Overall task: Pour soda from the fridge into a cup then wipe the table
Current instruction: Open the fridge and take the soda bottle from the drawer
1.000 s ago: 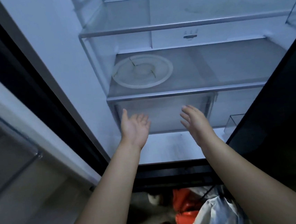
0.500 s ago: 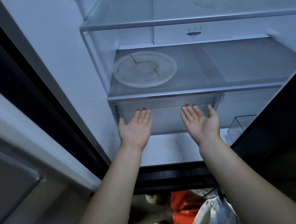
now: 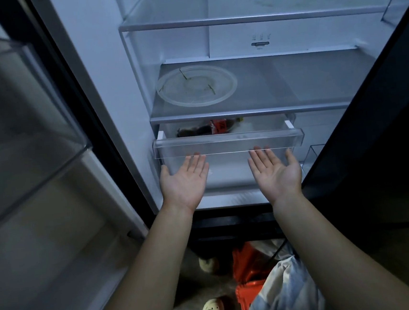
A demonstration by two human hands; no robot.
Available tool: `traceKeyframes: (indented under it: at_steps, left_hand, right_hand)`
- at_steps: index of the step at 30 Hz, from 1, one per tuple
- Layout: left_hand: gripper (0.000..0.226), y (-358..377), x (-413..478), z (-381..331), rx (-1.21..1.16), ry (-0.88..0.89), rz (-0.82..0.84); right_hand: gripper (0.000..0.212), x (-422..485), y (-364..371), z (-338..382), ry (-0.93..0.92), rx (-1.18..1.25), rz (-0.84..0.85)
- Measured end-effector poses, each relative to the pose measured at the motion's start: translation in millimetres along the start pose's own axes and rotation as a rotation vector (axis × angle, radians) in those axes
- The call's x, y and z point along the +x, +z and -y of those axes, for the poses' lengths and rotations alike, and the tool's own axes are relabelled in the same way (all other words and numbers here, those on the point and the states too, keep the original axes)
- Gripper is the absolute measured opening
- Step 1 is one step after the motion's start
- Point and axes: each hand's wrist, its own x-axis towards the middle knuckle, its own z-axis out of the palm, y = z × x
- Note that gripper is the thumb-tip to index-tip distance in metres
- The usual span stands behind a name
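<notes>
A dark soda bottle with a red label (image 3: 206,129) lies on its side inside the clear fridge drawer (image 3: 227,142), which stands partly pulled out under the lower glass shelf. My left hand (image 3: 184,180) is palm up, its fingertips tucked under the left part of the drawer's front lip. My right hand (image 3: 275,170) is palm up too, fingertips under the right part of the lip. Both hands' fingers are straight. No cup or cloth is in view.
A round clear plate (image 3: 196,85) sits on the glass shelf above the drawer. The open left fridge door with its clear bins (image 3: 28,126) stands at the left, a dark door (image 3: 374,118) at the right. A red stool (image 3: 249,293) and my feet are below.
Both hands turned palm up and went under the drawer's lip. The drawer has slid out toward me, and the soda bottle inside now shows.
</notes>
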Motion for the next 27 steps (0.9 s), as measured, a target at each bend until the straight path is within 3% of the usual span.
traceKeyframes:
  at_steps: [22, 25, 27]
  left_hand:
    - [0.071, -41, -89, 40, -0.015, 0.038, 0.035]
    - [0.072, -32, -99, 36, 0.106, 0.037, 0.034]
    - [0.067, -22, -109, 32, 0.374, 0.016, 0.053]
  right_hand:
    - [0.057, -87, -57, 8, 0.081, -0.053, 0.093]
    - [0.055, -86, -56, 12, 0.075, -0.215, 0.082]
    - [0.048, -85, -54, 14, 0.057, -0.493, 0.062]
